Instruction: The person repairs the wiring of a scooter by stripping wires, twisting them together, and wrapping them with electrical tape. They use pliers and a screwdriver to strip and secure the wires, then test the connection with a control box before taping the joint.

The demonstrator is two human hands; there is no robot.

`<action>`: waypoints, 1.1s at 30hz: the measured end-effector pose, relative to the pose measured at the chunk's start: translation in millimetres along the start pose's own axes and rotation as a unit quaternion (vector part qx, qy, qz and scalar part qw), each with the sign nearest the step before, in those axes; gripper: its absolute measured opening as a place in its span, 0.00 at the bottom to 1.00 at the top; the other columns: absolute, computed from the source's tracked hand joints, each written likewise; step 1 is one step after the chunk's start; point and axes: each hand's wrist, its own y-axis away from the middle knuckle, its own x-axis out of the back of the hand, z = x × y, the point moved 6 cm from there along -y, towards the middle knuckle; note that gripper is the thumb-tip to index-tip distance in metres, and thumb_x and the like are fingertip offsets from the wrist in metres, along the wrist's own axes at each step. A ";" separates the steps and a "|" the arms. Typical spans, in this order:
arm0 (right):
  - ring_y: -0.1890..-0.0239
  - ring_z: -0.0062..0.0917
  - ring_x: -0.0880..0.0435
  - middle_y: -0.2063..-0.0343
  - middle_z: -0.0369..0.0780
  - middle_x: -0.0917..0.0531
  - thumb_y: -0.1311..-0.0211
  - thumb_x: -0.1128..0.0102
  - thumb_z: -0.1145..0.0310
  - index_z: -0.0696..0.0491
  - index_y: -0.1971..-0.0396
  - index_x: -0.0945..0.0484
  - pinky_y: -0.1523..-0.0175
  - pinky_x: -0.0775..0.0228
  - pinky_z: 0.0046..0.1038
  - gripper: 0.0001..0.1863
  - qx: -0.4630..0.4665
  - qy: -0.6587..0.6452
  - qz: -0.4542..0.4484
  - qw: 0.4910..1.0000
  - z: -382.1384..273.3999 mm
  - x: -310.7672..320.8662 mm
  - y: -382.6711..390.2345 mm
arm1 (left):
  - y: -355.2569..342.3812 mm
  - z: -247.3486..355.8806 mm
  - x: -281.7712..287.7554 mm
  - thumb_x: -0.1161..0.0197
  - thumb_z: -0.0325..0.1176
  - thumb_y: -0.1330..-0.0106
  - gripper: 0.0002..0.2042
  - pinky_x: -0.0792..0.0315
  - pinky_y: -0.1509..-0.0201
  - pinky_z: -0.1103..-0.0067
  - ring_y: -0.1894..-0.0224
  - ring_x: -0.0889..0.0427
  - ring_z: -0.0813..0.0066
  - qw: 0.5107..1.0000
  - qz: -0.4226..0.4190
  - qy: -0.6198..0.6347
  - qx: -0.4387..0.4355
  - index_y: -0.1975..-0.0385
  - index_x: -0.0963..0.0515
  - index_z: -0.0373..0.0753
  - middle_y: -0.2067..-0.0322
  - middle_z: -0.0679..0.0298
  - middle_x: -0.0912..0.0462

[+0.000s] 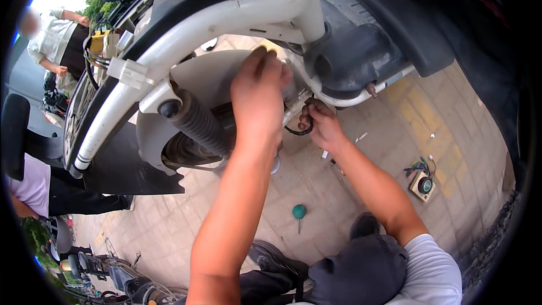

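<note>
A white scooter frame (pixel 248 14) spans the upper middle, with a coiled-spring shock absorber (pixel 200 124) beside the grey rear mudguard (pixel 164 147). My left hand (pixel 257 93) reaches up to the gap right of the mudguard, fingers curled at a light metal part; what they grip is hidden. My right hand (pixel 322 121), lower and right, pinches a looped black cable (pixel 296 131) below the dark plastic housing (pixel 350 59). A bundle of wires with a white connector (pixel 127 70) hangs at the frame's upper left.
A green-handled tool (pixel 299 212), a meter-like device with wires (pixel 422 185) and small pieces lie on the paving (pixel 372 181). A black padded seat (pixel 395 20) is at upper right. People stand at left, one in white (pixel 51 39), another in pink (pixel 31 183). Parked two-wheelers (pixel 124 277) fill lower left.
</note>
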 end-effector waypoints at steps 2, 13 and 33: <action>0.69 0.22 0.26 0.69 0.34 0.25 0.30 0.53 0.69 0.53 0.54 0.30 0.62 0.34 0.29 0.09 -0.014 0.017 0.003 1.000 -2.1 0.1 2.7 | -19.2 -15.4 -10.7 0.45 0.26 0.33 0.16 0.23 0.53 0.76 0.59 0.22 0.71 0.997 -0.020 0.050 0.060 0.50 0.31 0.21 0.57 0.52 0.24; 0.69 0.22 0.25 0.68 0.34 0.24 0.31 0.48 0.68 0.51 0.59 0.27 0.65 0.35 0.28 0.06 -0.015 0.028 0.008 0.999 -9.7 5.0 0.2 | -35.6 -20.8 -19.1 0.45 0.26 0.33 0.09 0.21 0.64 0.78 0.69 0.17 0.69 0.992 -0.003 -0.129 0.003 0.63 0.25 0.23 0.67 0.53 0.20; 0.54 0.24 0.25 0.63 0.33 0.22 0.32 0.50 0.66 0.51 0.51 0.28 0.45 0.37 0.41 0.12 -0.069 -0.075 -0.169 0.980 -4.3 0.8 3.4 | -36.5 -24.7 -16.4 0.43 0.28 0.32 0.11 0.22 0.61 0.79 0.66 0.17 0.69 0.988 -0.001 -0.149 -0.046 0.61 0.26 0.21 0.67 0.53 0.20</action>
